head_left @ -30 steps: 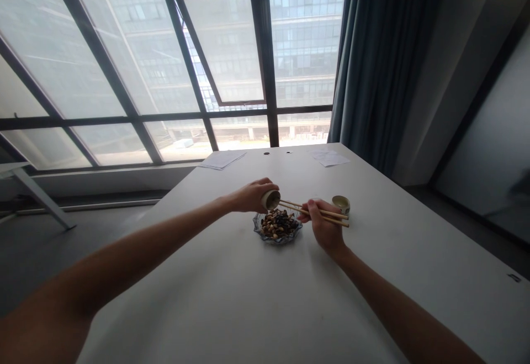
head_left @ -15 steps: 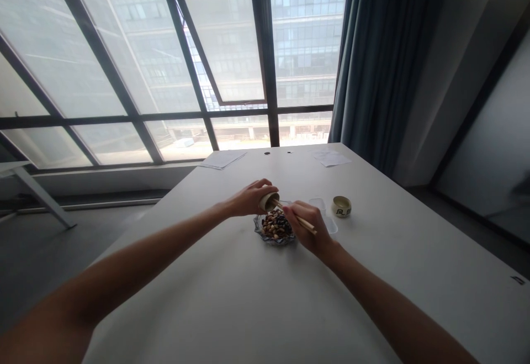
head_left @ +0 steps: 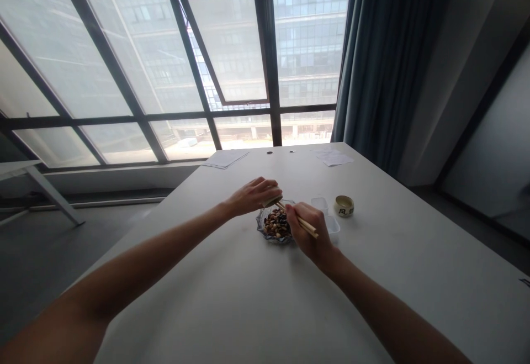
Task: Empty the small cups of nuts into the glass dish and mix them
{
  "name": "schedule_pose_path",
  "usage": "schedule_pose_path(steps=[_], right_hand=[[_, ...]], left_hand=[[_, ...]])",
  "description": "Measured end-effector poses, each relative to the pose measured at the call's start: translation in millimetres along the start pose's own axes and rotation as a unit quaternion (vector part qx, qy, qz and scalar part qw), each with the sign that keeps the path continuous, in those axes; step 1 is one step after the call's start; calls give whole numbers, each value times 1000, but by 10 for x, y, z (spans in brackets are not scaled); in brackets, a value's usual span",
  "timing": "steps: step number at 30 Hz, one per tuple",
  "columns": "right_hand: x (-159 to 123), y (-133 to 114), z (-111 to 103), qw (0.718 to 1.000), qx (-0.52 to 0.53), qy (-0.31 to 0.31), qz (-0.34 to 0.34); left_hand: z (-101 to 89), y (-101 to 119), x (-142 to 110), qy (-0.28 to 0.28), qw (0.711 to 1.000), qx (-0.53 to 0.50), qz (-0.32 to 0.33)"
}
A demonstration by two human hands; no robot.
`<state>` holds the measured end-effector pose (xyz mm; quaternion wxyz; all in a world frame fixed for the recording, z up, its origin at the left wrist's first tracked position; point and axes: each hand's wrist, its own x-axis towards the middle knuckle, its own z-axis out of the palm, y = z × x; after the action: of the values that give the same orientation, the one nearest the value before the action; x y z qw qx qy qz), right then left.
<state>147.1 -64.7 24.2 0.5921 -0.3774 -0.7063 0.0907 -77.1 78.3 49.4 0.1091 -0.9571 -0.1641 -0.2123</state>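
Left hand: grip closed on small cream ceramic cup | right hand: grip closed on thin wooden chopsticks, tips by cup | mixed brown and dark beans: heaped in ribbed glass dish | lettered cream cup, clear plastic tub: apart on white table

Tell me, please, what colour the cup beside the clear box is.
The cup is cream with dark characters; the head view shows it.

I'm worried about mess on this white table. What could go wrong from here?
The small cup in the left hand is tilted, so anything in it might spill. The chopsticks in the right hand touch or nearly touch its rim, so a bean could drop. The glass dish sits just below, where a slip might scatter its beans.
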Motion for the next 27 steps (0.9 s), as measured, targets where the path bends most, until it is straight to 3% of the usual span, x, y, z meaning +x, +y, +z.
schedule_pose_path(steps=[3, 10, 16, 19, 22, 27], right_hand=[[-5, -24, -22, 1000, 3, 14, 9], [-30, -94, -149, 998, 18, 49, 33], [63, -73, -85, 998, 49, -36, 5], [9, -145, -199, 998, 35, -43, 0], [-91, -277, -489, 999, 35, 1, -6], [-76, -291, -1134, 979, 37, 197, 38]], left_hand=[[26, -6, 1, 22, 1000, -11, -7], [166, 39, -34, 133, 984, -81, -91], [304, 141, -88, 162, 969, -155, -102], [309, 188, -98, 171, 962, -180, -113], [278, 228, -37, 173, 953, -203, -147], [277, 354, 381, 81, 942, -271, -181]])
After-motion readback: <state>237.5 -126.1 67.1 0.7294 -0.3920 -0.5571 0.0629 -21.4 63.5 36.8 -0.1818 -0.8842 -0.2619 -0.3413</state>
